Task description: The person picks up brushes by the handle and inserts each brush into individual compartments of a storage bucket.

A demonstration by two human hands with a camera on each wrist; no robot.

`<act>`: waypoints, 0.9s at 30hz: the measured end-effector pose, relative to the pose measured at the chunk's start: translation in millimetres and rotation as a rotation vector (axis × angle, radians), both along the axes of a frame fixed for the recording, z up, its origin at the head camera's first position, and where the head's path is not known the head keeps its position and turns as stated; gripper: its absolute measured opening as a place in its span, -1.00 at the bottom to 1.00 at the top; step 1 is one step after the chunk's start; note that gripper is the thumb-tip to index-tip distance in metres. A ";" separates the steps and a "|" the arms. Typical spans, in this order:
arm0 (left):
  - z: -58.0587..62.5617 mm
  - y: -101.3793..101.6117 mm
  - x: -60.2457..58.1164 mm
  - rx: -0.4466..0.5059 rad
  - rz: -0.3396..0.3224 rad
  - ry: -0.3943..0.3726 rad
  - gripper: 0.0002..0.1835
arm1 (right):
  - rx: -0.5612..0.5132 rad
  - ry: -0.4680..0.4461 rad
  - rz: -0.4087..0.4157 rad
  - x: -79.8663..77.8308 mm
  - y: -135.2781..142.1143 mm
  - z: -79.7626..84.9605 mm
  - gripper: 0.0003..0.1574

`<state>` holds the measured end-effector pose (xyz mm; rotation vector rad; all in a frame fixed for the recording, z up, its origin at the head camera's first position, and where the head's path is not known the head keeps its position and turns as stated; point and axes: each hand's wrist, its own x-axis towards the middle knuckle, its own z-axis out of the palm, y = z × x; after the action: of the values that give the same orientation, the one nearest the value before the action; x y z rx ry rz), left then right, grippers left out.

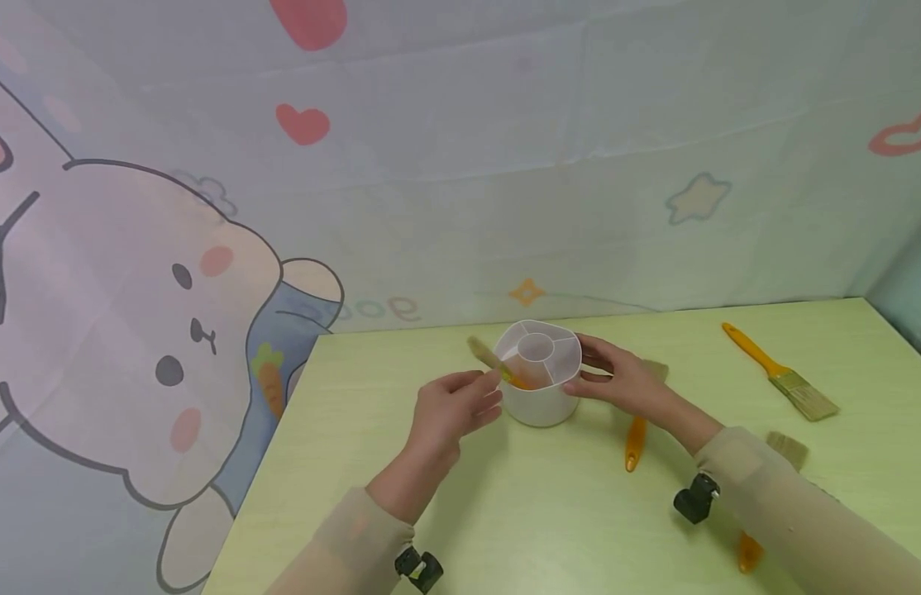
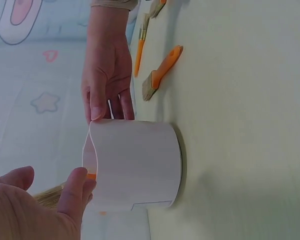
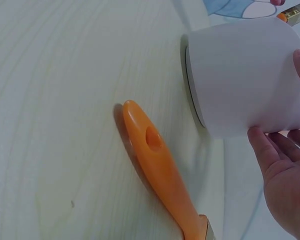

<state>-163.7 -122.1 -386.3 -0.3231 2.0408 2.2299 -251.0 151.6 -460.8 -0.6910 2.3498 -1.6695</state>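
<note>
A white round desk organizer with several compartments around a central ring stands on the table. One paintbrush leans out over its left rim, bristles up and outward, orange handle down in a front-left compartment. My left hand is at that rim, fingertips beside the brush's ferrule; in the left wrist view the thumb stands apart from the index finger, with bristles showing behind the gap. My right hand holds the organizer's right side, thumb at the near rim and fingers against the wall.
Three more orange-handled paintbrushes lie on the table to the right: one brush beneath the right hand, another brush farther back, and a third brush partly hidden by the right sleeve. A printed cloth hangs behind the table.
</note>
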 end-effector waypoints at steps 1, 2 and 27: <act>-0.7 0.2 0.9 -0.002 -0.007 0.002 -0.40 | 0.001 -0.002 -0.003 -0.2 0.3 0.0 0.06; -1.2 0.4 2.0 -0.004 -0.012 0.005 -0.39 | 0.002 -0.001 -0.004 -0.3 0.3 0.0 0.06; -35.5 10.7 10.7 -0.112 -0.016 0.074 -0.32 | -0.043 -0.017 -0.010 3.0 2.9 -5.0 0.03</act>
<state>-153.0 -111.4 -421.8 -0.2360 2.2021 2.1545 -248.0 154.5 -465.8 -0.6712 2.3154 -1.7284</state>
